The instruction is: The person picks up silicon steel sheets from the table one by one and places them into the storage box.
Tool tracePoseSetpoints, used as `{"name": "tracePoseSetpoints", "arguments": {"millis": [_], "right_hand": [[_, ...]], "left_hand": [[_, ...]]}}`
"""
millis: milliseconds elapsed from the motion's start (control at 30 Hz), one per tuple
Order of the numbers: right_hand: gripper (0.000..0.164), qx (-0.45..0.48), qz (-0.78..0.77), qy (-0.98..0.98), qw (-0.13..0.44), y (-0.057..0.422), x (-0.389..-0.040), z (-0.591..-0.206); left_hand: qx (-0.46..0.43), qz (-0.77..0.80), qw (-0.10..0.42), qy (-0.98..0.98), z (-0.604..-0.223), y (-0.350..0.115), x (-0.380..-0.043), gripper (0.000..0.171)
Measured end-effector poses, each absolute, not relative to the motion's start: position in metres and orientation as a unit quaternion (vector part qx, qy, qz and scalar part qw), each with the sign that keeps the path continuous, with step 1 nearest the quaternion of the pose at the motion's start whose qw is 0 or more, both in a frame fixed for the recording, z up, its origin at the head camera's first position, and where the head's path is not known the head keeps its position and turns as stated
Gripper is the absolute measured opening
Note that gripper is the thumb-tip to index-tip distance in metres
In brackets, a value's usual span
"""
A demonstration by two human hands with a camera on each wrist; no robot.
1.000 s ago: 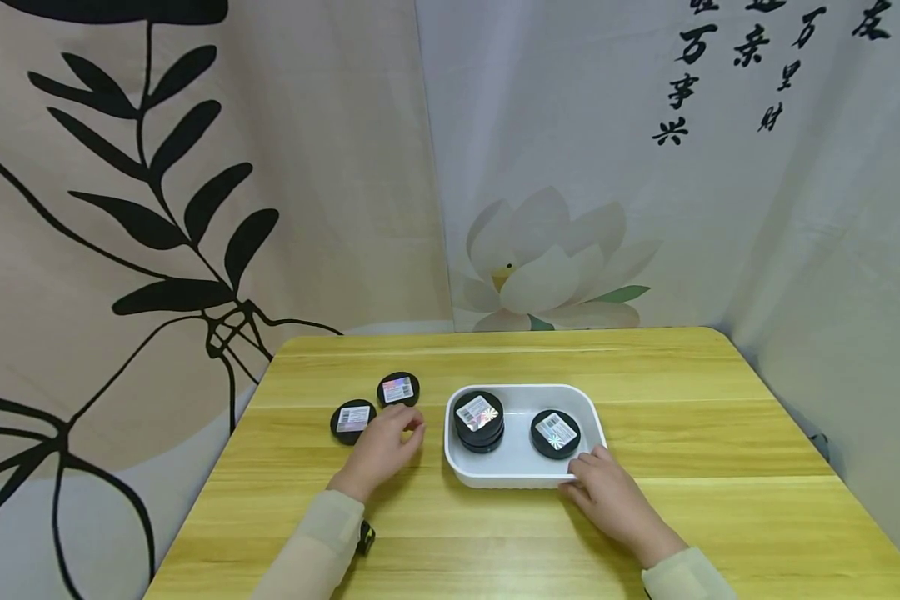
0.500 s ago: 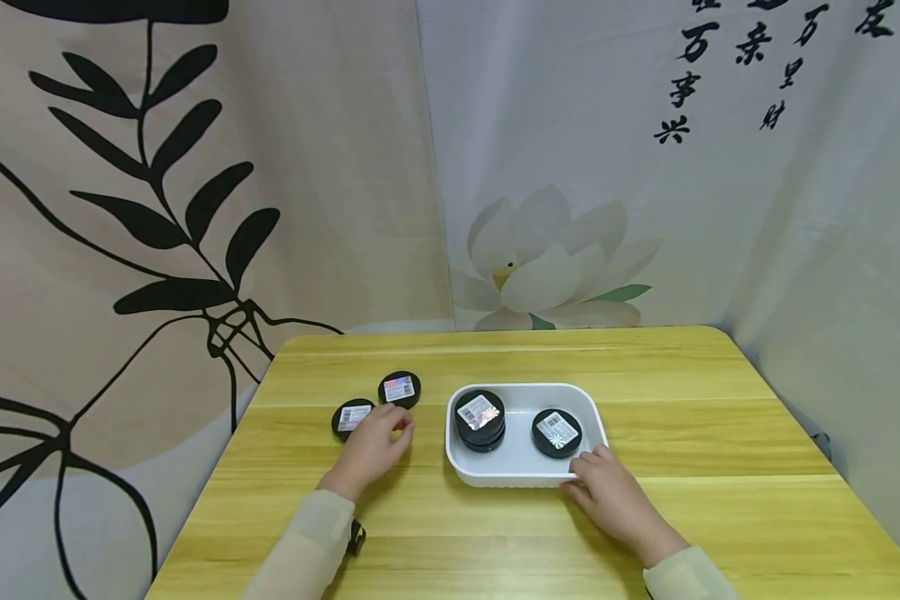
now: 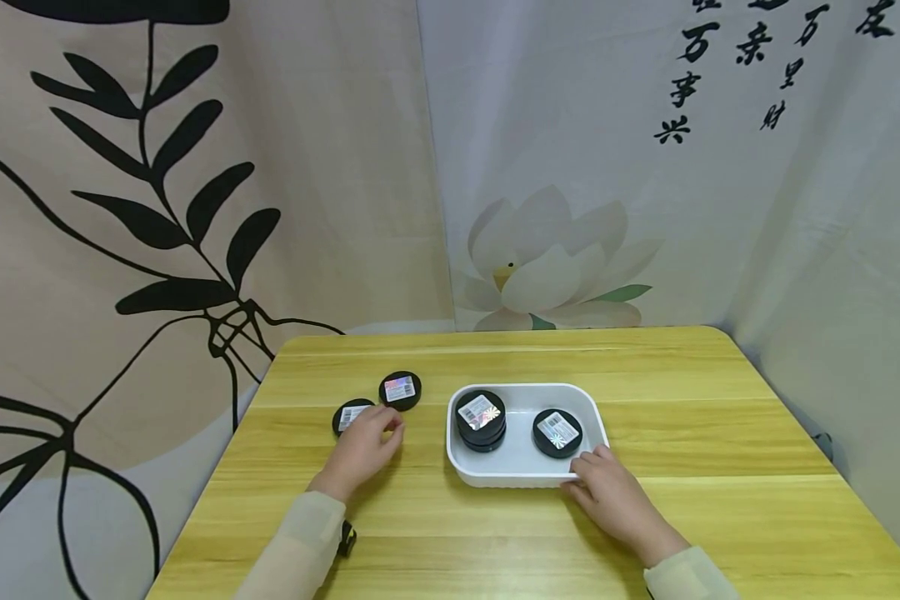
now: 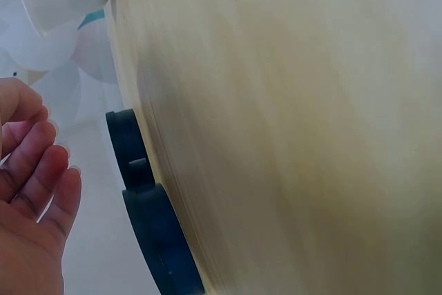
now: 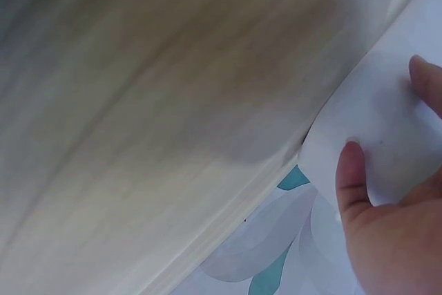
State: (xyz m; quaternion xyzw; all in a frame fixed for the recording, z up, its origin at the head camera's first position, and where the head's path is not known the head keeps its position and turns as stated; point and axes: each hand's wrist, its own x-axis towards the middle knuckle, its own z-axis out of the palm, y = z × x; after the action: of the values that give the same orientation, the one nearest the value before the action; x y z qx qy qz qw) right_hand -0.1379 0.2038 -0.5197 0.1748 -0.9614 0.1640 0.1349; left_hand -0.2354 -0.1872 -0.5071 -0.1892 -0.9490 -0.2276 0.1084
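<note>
Over the table my left hand [image 3: 357, 450] hovers with loosely curled fingers and nothing in them. It partly covers a round black jar [image 3: 350, 412] with a barcode label in the head view. A second black jar [image 3: 400, 391] lies just behind it. Both jars show side-on in the left wrist view, one nearer [image 4: 162, 243], apart from the fingers. My right hand [image 3: 617, 504] pinches the front right corner of a white tray [image 3: 510, 481], with the thumb [image 5: 352, 174] against its outer wall. Inside the tray stand a stack of black jars [image 3: 482, 421] and, to its right, a single jar [image 3: 557, 433].
The wooden table [image 3: 690, 400] has rounded back corners. Behind it hangs a pale curtain [image 3: 345, 167] printed with leaves, a lotus and dark characters. A small dark strap item [image 3: 347, 539] shows at the left sleeve's wrist.
My left hand has drifted left and slightly toward me, uncovering the back jar and overlapping the left one. My right hand stays at the tray, which has not moved.
</note>
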Motion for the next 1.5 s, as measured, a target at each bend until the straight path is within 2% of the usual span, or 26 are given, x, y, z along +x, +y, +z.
{"name": "tracePoseSetpoints", "arguments": {"millis": [367,900,1233,1500], "right_hand": [[0.018,0.177,0.164,-0.96,0.14,0.205,-0.139,-0.522],[0.017,0.174,0.166,-0.961,0.137,0.205,-0.139,-0.522],[0.022,0.186,0.168,-0.955,0.161,0.204,-0.138,-0.52],[0.021,0.177,0.166,-0.96,0.139,0.205,-0.139,-0.521]], "left_hand": [[-0.182,-0.229,0.101,-0.951,-0.506,-0.196,-0.237,0.005],[-0.19,-0.221,0.137,-0.947,-0.508,-0.212,-0.238,0.004],[-0.172,-0.21,0.103,-0.957,-0.509,-0.22,-0.242,0.003],[-0.164,-0.193,0.088,-0.963,-0.514,-0.227,-0.245,0.013]]}}
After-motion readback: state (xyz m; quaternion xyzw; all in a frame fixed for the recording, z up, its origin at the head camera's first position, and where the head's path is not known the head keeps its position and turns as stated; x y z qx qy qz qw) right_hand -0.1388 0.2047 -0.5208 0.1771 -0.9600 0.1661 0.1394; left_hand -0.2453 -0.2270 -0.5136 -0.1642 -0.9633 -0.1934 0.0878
